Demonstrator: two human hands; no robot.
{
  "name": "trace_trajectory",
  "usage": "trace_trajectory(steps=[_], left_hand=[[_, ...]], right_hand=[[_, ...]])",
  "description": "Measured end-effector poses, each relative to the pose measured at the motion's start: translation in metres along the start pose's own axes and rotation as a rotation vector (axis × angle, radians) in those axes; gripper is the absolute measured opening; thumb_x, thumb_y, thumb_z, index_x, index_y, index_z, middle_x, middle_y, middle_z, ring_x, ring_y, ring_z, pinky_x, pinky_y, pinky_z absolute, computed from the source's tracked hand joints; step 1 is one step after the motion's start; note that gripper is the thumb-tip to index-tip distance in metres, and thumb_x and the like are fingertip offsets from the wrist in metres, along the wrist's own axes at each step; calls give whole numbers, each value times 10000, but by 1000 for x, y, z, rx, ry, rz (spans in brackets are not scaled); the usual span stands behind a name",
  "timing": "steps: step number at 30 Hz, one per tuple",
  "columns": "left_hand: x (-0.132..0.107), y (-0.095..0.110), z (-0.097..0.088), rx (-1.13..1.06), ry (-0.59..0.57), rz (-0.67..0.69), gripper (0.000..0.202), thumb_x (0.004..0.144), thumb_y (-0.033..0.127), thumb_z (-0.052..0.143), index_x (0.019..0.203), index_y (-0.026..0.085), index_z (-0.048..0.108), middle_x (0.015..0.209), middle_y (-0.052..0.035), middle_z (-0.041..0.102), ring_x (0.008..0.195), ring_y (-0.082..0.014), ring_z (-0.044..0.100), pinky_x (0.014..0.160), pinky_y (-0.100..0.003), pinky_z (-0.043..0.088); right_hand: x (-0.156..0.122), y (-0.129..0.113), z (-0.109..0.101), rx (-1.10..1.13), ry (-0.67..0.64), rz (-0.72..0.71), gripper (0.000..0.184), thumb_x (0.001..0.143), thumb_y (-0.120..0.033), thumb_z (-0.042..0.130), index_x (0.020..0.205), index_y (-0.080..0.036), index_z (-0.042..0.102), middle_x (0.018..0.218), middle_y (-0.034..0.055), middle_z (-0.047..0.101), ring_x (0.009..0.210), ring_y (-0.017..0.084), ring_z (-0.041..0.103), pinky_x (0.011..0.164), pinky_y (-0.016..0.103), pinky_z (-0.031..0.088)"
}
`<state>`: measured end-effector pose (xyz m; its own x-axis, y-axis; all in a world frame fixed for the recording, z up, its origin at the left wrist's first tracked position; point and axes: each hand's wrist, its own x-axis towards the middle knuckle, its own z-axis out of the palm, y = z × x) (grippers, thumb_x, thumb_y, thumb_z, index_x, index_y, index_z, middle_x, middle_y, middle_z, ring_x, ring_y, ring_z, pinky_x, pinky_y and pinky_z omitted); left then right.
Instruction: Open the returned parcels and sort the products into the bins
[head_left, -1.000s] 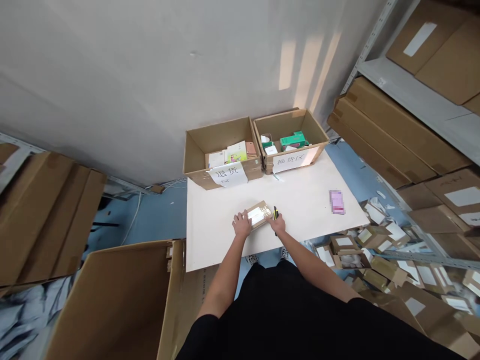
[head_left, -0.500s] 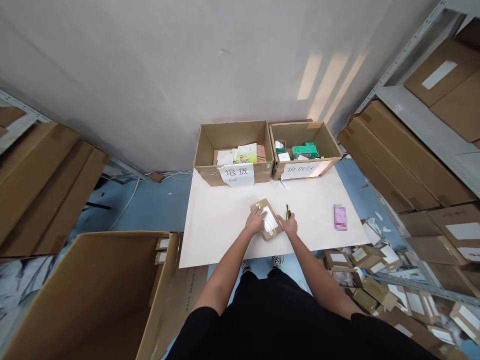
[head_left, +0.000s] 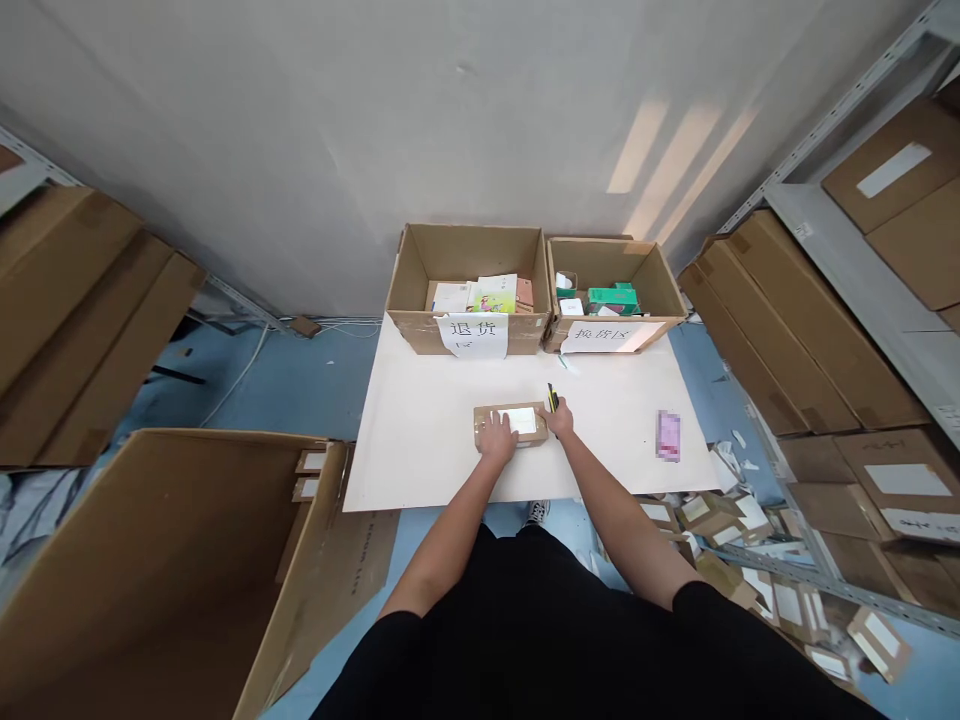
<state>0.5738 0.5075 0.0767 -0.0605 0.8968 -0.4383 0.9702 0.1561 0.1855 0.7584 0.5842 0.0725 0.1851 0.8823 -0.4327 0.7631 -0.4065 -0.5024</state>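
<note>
A small brown cardboard parcel (head_left: 525, 421) with a white label lies flat near the middle of the white table (head_left: 420, 440). My left hand (head_left: 497, 437) rests on the parcel's left part, fingers pressed down on it. At the parcel's right end, my right hand (head_left: 559, 418) is closed around a yellow and black utility knife (head_left: 552, 398) whose tip points away from me.
Two open cardboard boxes with paper signs stand at the table's far edge, one (head_left: 466, 290) holding booklets, the other (head_left: 609, 292) small green and white packs. A pink item (head_left: 667, 436) lies at the right. A big open carton (head_left: 172, 560) stands left; many parcels (head_left: 757, 560) litter the floor on the right under shelves.
The parcel has been turned from a slanted position to lie crosswise on the table. Both hands stayed on it, the knife still in my right hand.
</note>
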Motion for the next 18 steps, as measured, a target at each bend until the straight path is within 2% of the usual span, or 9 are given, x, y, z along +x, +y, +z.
trace_trajectory(steps=[2,4,7,11,18], left_hand=[[2,-2,0,-27,-24,61,687,1031,512,372,1673,279,304,1767,-71,219,1616,-361,153,1269,-547,248],[2,-5,4,-36,-62,87,695,1034,511,367,1689,314,248,1787,-21,138,1636,-344,71,1293,-551,197],[0,-9,14,-26,-44,91,693,1041,502,355,1697,341,202,1790,5,107,1644,-325,18,1308,-559,146],[-1,-9,21,-5,-28,84,682,1051,508,331,1698,365,173,1789,21,110,1646,-313,22,1311,-555,151],[0,-8,20,24,-29,77,684,1054,518,324,1699,347,178,1789,9,96,1645,-313,41,1311,-548,152]], right_hand=[[1,8,-3,79,-2,14,377,1014,-573,524,1146,-222,555,1005,68,746,861,196,731,714,245,541],[-5,25,-6,166,-58,72,404,1067,-573,383,1059,-215,570,847,36,715,645,157,682,602,227,514],[-18,54,-8,223,-217,74,469,1077,-579,353,876,-211,563,644,-16,616,448,114,558,488,203,449],[-23,71,-8,228,-301,42,474,1061,-560,445,744,-216,519,525,-47,533,395,103,517,449,191,411],[-21,67,0,308,-362,19,488,1056,-565,467,705,-226,479,488,-51,508,364,104,493,422,206,395]])
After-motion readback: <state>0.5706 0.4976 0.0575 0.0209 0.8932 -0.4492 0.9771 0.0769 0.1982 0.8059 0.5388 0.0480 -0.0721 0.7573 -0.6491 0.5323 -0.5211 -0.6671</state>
